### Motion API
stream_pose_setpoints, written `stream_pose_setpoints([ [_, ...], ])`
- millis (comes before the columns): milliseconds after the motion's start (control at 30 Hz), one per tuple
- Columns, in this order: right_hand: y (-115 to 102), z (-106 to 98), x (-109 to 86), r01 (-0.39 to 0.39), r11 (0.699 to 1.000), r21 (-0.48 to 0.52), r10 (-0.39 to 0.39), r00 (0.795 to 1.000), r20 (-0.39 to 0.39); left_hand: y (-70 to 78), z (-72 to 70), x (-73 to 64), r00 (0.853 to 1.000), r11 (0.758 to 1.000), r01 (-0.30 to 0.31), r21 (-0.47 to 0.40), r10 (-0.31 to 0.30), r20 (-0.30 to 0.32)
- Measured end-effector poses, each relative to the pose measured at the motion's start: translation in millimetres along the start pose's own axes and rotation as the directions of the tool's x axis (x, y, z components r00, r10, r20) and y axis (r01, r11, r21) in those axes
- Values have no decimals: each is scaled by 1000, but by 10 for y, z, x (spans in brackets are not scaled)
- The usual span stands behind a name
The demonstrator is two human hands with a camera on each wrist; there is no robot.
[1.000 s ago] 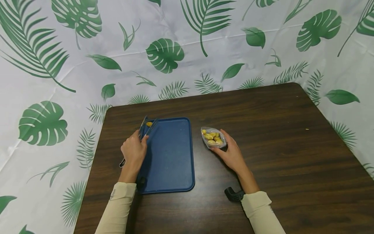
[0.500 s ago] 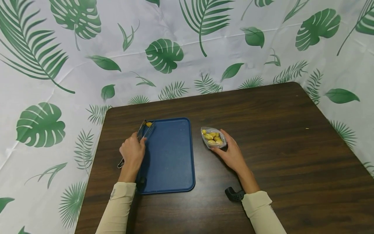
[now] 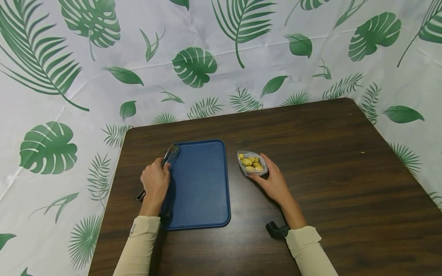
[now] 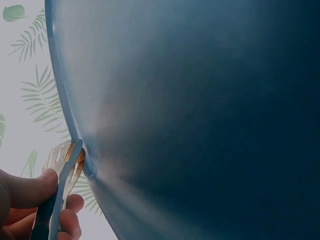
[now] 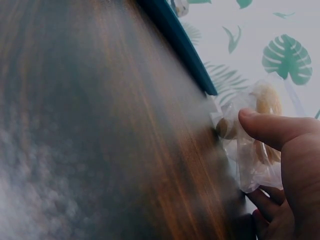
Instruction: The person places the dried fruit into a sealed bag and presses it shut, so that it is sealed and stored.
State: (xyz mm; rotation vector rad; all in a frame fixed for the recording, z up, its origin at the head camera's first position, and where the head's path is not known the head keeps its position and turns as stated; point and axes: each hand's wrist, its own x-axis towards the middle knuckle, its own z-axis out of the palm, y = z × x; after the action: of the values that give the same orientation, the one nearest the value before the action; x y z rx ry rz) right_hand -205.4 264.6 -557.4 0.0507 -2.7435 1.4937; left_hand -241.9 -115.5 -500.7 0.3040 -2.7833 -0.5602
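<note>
My left hand (image 3: 155,184) grips metal tongs (image 3: 170,154) over the far left corner of the blue tray (image 3: 200,188). In the left wrist view the slotted tong ends (image 4: 66,167) close around a small orange-brown piece (image 4: 81,156) beside the tray's rim; the head view hides that piece behind the tongs. My right hand (image 3: 274,182) holds a clear plastic bag (image 3: 265,168) upright on the table, right of the tray. Inside its open mouth lie several yellow, rounded pieces (image 3: 248,161). Thumb and fingers curl around the bag's side in the right wrist view.
The dark wooden table (image 3: 328,165) extends far to the right of the bag, with a tiny yellowish speck (image 3: 362,152) on it. A white backdrop (image 3: 214,34) with green leaf prints stands behind and beside the table.
The tongs' arms have come together around the small piece at the tray's far left corner. My left hand has shifted slightly left and back; the right hand and bag stay still.
</note>
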Motion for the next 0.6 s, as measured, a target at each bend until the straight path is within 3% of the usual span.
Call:
stream_pose_setpoints([
  [600,-15,-11,-2,-15,1000,5,15,1000,17,28,-129,-46,999,999,-36,-19,35,-35],
])
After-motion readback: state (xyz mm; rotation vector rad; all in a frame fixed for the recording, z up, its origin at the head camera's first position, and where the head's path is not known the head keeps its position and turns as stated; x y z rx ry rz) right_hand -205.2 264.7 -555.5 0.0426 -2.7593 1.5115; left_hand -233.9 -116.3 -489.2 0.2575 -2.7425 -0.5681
